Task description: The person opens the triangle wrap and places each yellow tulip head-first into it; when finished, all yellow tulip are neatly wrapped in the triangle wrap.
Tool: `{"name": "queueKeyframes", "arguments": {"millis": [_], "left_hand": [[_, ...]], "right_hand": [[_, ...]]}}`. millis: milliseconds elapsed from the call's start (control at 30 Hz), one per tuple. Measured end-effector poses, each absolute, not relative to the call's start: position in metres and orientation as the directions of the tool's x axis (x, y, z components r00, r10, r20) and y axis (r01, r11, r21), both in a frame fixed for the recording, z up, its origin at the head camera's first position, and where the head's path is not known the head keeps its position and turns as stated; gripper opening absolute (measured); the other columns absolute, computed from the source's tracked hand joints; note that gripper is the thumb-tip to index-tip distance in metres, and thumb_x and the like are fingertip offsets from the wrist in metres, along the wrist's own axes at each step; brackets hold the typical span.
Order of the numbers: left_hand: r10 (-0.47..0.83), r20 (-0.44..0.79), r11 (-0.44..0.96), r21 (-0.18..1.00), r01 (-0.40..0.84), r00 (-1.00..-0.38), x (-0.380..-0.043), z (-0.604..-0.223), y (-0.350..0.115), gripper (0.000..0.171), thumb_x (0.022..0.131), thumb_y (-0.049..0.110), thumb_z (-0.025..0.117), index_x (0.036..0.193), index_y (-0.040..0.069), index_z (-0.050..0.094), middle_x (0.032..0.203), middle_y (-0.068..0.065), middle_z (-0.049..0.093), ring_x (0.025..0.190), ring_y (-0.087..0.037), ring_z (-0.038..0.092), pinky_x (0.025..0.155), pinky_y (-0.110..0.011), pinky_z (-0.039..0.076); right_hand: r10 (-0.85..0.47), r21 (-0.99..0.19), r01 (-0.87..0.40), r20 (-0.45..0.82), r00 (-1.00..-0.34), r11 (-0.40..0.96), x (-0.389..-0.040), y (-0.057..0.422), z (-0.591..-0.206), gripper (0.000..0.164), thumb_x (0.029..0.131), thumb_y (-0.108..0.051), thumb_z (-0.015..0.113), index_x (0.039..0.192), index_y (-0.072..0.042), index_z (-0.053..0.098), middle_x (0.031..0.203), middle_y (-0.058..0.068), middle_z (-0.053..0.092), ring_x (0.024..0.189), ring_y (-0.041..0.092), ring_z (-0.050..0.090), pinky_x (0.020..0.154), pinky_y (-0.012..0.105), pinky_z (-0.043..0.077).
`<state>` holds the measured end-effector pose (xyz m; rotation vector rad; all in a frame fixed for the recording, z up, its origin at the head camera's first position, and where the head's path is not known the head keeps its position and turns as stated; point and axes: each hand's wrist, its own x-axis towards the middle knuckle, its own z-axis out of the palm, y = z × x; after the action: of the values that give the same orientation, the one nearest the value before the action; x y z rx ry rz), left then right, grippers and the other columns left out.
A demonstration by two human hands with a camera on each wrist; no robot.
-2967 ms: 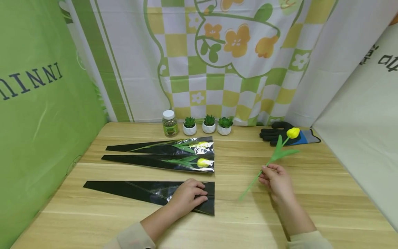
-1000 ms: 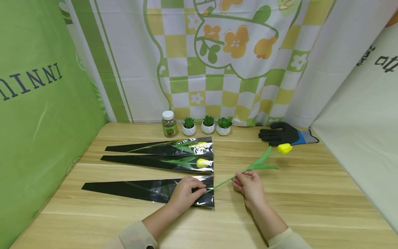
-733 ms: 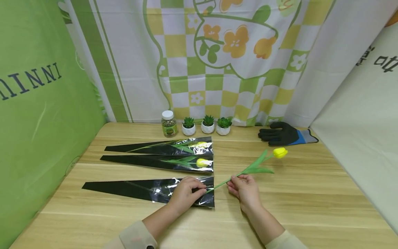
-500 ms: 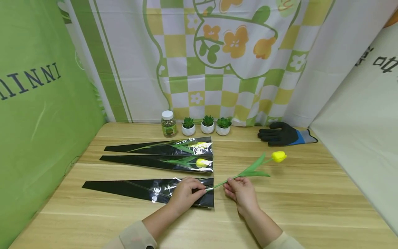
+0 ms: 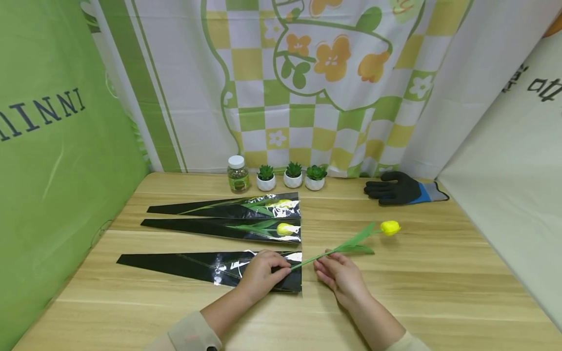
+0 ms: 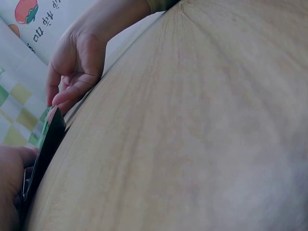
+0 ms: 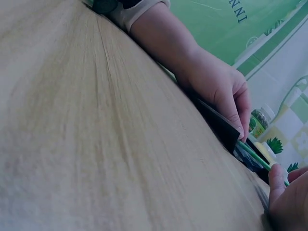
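My left hand (image 5: 262,274) rests over the wide end of a black flower sleeve (image 5: 184,263) with a glossy clear front, pinching it near its right edge. A yellow artificial tulip (image 5: 390,227) with green leaves lies slantwise to the right. Its stem (image 5: 310,261) runs to my left fingertips at the sleeve's mouth; the stem's end is hidden there. My right hand (image 5: 344,279) pinches the stem just below the leaves. In the right wrist view, the green stem (image 7: 257,156) spans the gap between both hands beside the sleeve's corner (image 7: 226,127).
Two sleeves with yellow tulips inside, an upper one (image 5: 210,208) and a lower one (image 5: 197,228), lie behind. Along the back stand a white-lidded jar (image 5: 238,175) and three potted succulents (image 5: 293,178). A black work glove (image 5: 397,190) lies back right.
My right hand has carried the tulip left and toward me, bringing its stem to the sleeve's mouth. My left fingers now pinch there, and the sleeve's wide end has shifted slightly.
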<state>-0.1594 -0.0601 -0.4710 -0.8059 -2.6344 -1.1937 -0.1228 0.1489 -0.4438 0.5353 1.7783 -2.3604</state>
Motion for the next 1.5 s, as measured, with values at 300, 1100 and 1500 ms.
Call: {"name": "queueKeyframes", "arguments": {"millis": [300, 1100, 1500], "left_hand": [[0.421, 0.325, 0.551, 0.650, 0.524, -0.847, -0.160, -0.471, -0.061, 0.006, 0.085, 0.018, 0.075, 0.089, 0.015, 0.079, 0.096, 0.002, 0.073, 0.097, -0.016, 0.064, 0.090, -0.034, 0.052], [0.429, 0.322, 0.549, 0.650, 0.526, -0.844, -0.161, -0.471, -0.062, 0.007, 0.086, 0.019, 0.074, 0.090, 0.015, 0.079, 0.097, 0.002, 0.074, 0.098, -0.016, 0.064, 0.092, -0.035, 0.052], [0.420, 0.324, 0.536, 0.665, 0.520, -0.848, -0.161, -0.472, -0.061, 0.007, 0.086, 0.019, 0.075, 0.090, 0.014, 0.079, 0.096, 0.002, 0.074, 0.098, -0.017, 0.064, 0.092, -0.035, 0.052]], "right_hand": [[0.031, -0.874, 0.369, -0.398, -0.917, -0.316, -0.116, 0.156, -0.443, 0.057, 0.102, -0.005, 0.046, 0.147, 0.016, 0.019, 0.128, 0.023, 0.060, 0.097, 0.012, 0.068, 0.090, 0.025, 0.057], [0.027, -0.950, 0.235, -0.234, -0.972, 0.207, -0.123, 0.198, -0.419, 0.041, 0.099, -0.016, 0.058, 0.133, 0.007, 0.054, 0.113, 0.015, 0.069, 0.094, 0.009, 0.066, 0.081, 0.019, 0.057], [-0.337, -0.428, -0.340, 0.086, -0.938, 0.837, -0.150, 0.245, -0.417, 0.025, 0.089, -0.013, 0.071, 0.112, -0.003, 0.072, 0.112, 0.013, 0.072, 0.108, 0.036, 0.064, 0.092, 0.052, 0.053]]}}
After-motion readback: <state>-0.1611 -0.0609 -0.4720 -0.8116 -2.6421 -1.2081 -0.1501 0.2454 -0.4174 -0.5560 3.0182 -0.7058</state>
